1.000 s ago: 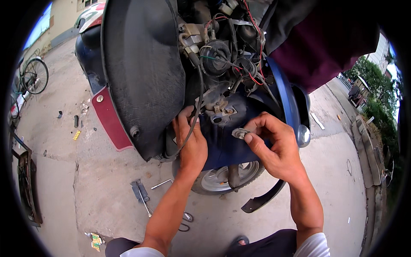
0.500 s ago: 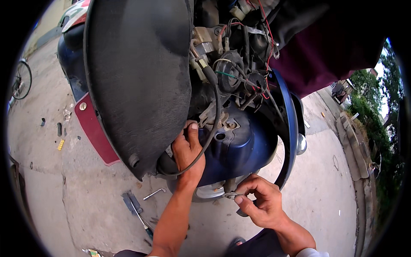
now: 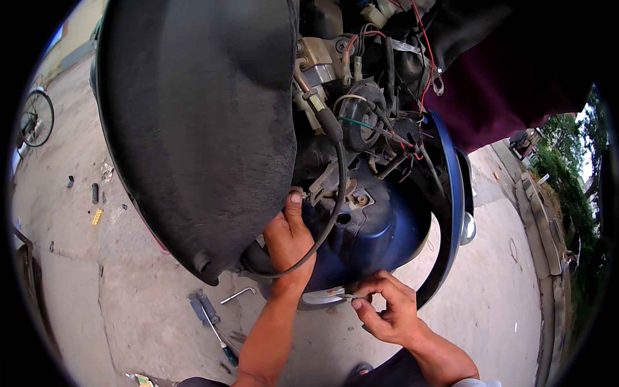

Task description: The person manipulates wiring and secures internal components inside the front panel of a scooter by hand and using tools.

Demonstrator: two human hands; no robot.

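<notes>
My left hand [image 3: 290, 238] is curled at the inner edge of a large black plastic panel [image 3: 193, 122], thumb up beside a dirty metal bracket [image 3: 325, 184]; what its hidden fingers grip is unclear. A black cable [image 3: 332, 219] loops past it. Lower right, my right hand [image 3: 390, 309] pinches a small metal fitting [image 3: 351, 298] in front of the wheel [image 3: 319, 298]. Between and above the hands is the blue front mudguard [image 3: 367, 238] with a dark hole in its top. Exposed wiring and a round black horn-like part [image 3: 361, 126] sit higher up.
A curved blue trim [image 3: 448, 193] hangs at the right, below purple cloth [image 3: 490, 97]. On the concrete [image 3: 155, 297] lie an L-shaped wrench [image 3: 237, 295], a screwdriver [image 3: 225, 348] and small debris. A bicycle [image 3: 35, 116] stands far left; a curb [image 3: 538, 226] runs along the right.
My right hand has moved down from beside the mudguard's top to near the wheel, still pinching the small metal part. My left hand remains by the panel edge. The view has shifted.
</notes>
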